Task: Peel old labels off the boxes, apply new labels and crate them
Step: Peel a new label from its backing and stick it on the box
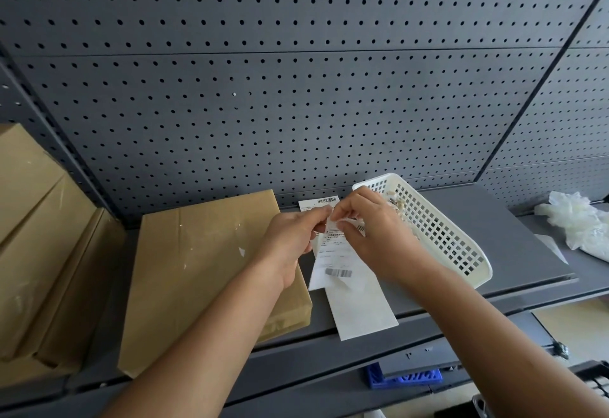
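top of label [333,254] behind fingertips [340,214]

1. Left hand [290,236], right hand [372,233]: fingers of both pinch the top of a printed label [336,253].
2. Backing strip [362,312]: white, extends below the label.
3. Cardboard box [204,266]: flat on the grey shelf [494,236], left of the hands.
4. White basket [461,253]: tilted, right of the hands.
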Demonstrator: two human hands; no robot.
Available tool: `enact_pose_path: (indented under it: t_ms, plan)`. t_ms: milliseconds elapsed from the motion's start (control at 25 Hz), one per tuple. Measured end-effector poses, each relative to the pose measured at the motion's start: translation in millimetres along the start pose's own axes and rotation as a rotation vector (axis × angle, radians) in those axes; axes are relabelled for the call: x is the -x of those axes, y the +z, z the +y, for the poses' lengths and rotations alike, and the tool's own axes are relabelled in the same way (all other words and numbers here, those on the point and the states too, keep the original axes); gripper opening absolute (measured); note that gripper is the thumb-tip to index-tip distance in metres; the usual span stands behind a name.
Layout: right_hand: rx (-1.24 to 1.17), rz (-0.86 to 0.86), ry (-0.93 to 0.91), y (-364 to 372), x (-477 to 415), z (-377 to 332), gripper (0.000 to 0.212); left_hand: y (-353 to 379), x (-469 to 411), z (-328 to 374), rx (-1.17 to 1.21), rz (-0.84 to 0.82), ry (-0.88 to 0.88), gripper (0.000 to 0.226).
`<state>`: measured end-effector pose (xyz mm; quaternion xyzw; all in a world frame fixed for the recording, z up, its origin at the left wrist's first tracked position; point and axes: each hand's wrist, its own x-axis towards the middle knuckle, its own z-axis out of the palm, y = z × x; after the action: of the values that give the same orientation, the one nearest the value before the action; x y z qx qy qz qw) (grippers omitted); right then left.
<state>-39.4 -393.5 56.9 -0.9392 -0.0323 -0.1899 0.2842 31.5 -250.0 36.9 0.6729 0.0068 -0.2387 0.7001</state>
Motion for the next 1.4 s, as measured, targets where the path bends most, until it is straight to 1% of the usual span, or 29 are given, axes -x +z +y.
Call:
enact_pose_path:
  t_ms: [120, 280, 440, 560, 640, 760, 840, 920, 1040, 1080, 1200, 1240, 1320, 1400]
  plan:
    - [0.026, 0.021, -0.027, -1.1, 1.8, 2.0, 0.03, -1.0, -2.2, 1.2, 0.042, 0.001, -0.021, 0.022]
    - [0.043, 0.13, -0.08, 1.9, 3.5, 4.4, 0.018, 0.6, -3.7, 1.2, 0.128, -0.04, -0.099, 0.02]
    - [0.086, 0.207, -0.152, 3.7, 5.6, 4.0, 0.006, 2.6, -4.8, 1.4, 0.158, -0.057, -0.123, 0.021]
    - [0.094, 0.222, -0.199, 0.7, 6.5, 2.1, 0.003, 0.1, -8.6, 1.3, 0.151, -0.041, -0.15, 0.02]
    - [0.041, 0.189, -0.195, -2.3, 9.3, -1.7, 0.005, -2.2, -11.9, 1.2, 0.123, -0.03, -0.158, 0.02]
    - [-0.056, 0.187, -0.112, -10.5, 12.8, -9.6, 0.007, -7.2, -16.1, 4.5, 0.082, -0.043, -0.163, 0.023]
    - [-0.103, 0.218, -0.081, -16.6, 12.9, -14.0, 0.006, -10.7, -19.1, 8.5, 0.023, -0.076, -0.117, 0.023]
    - [-0.136, 0.272, -0.083, -24.8, 11.0, -17.7, 0.006, -12.2, -23.6, 13.6, -0.047, -0.061, -0.069, 0.023]
    - [-0.143, 0.333, -0.109, -37.5, 7.6, -26.7, 0.006, -10.0, -29.4, 17.6, -0.113, -0.028, -0.036, 0.038]
    - [-0.125, 0.356, -0.135, -42.3, 6.6, -30.9, 0.007, -8.5, -32.0, 18.3, -0.143, -0.022, -0.017, 0.039]
    - [-0.069, 0.43, -0.258, -56.1, 4.4, -47.2, 0.008, -8.7, -48.6, 14.3, -0.312, 0.014, 0.086, 0.023]
    - [-0.063, 0.446, -0.3, -60.5, 4.4, -53.1, 0.008, -8.3, -57.5, 10.6, -0.372, 0.044, 0.115, 0.022]
    - [-0.046, 0.477, -0.38, -69.9, 5.9, -65.6, 0.009, -2.9, -66.7, 13.6, -0.445, 0.074, 0.126, 0.021]
    - [-0.02, 0.524, -0.447, -81.4, 8.6, -77.8, 0.01, 1.6, -70.1, 14.4, -0.525, 0.062, 0.117, 0.011]
